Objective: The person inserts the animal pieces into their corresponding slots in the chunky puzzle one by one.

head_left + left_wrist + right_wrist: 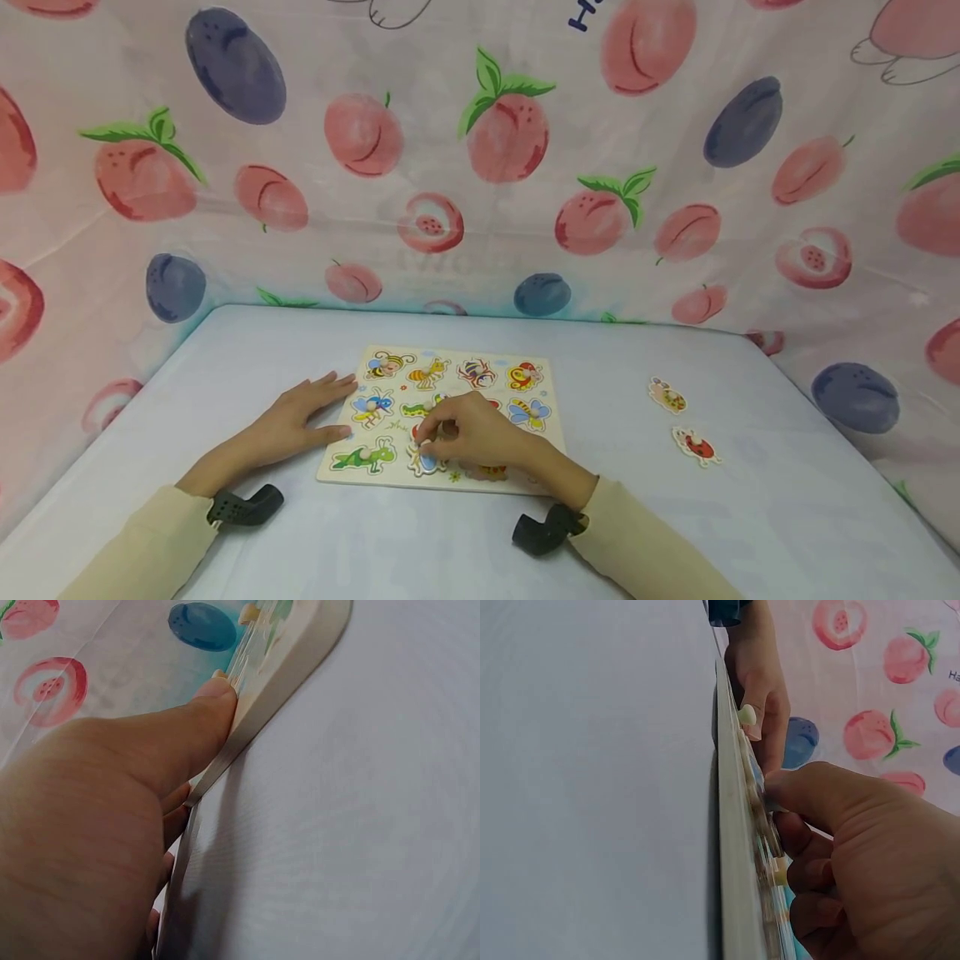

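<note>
A pale wooden peg puzzle board [345,477] with insect pictures lies on the table. My left hand [300,421] rests at its left edge, fingers spread; in the left wrist view the thumb [180,735] lies along the board's rim. Over the front row, my right hand [480,429] pinches a blue-winged insect puzzle piece [426,463] between thumb and curled fingers. That piece lies at or just above the board, right of the green grasshopper piece [365,456]. The right wrist view shows the right hand [885,855] low against the board, its grip on the peg partly hidden.
Two loose pieces lie right of the board: a ladybug [697,447] and a yellow-spotted insect piece [667,395]. Several other pieces sit on the board, among them a bee [388,364] and a spider [476,373]. A fruit-print curtain [480,242] hangs behind the white table [420,542].
</note>
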Demonstrator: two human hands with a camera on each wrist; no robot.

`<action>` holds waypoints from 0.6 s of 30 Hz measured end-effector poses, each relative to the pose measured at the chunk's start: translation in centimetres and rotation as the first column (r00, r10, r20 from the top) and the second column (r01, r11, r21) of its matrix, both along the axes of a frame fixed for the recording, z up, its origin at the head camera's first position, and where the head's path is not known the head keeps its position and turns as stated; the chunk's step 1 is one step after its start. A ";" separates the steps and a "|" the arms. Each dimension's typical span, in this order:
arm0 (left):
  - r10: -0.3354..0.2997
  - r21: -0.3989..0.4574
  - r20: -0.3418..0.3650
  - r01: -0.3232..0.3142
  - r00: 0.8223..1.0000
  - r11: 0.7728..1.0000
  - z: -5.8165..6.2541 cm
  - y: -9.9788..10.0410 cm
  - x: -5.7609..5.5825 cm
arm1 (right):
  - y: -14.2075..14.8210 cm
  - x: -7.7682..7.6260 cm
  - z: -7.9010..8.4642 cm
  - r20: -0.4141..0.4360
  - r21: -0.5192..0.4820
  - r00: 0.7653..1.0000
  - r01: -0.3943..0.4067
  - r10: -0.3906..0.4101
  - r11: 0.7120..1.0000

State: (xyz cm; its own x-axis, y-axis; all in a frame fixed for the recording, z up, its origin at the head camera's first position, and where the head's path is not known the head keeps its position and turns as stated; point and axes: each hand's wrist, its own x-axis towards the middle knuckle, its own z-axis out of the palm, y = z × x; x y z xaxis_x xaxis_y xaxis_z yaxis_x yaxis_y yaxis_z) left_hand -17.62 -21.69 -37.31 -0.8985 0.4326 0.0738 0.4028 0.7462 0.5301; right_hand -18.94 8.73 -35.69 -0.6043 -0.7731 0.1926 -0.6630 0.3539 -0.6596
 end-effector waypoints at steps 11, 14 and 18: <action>-0.004 -0.001 -0.002 0.004 1.000 1.000 -0.1 0.0 -0.1 | 0.0 0.0 -0.2 0.047 0.011 0.999 0.006 -0.007 1.000; -0.001 -0.004 -0.001 0.001 1.000 1.000 -0.1 0.0 -0.1 | 0.0 0.0 -0.3 0.049 0.013 0.999 0.008 -0.009 1.000; 0.001 -0.007 0.001 -0.001 1.000 1.000 0.0 0.0 0.0 | 0.0 0.0 -0.4 0.056 -0.003 0.998 0.005 -0.005 1.000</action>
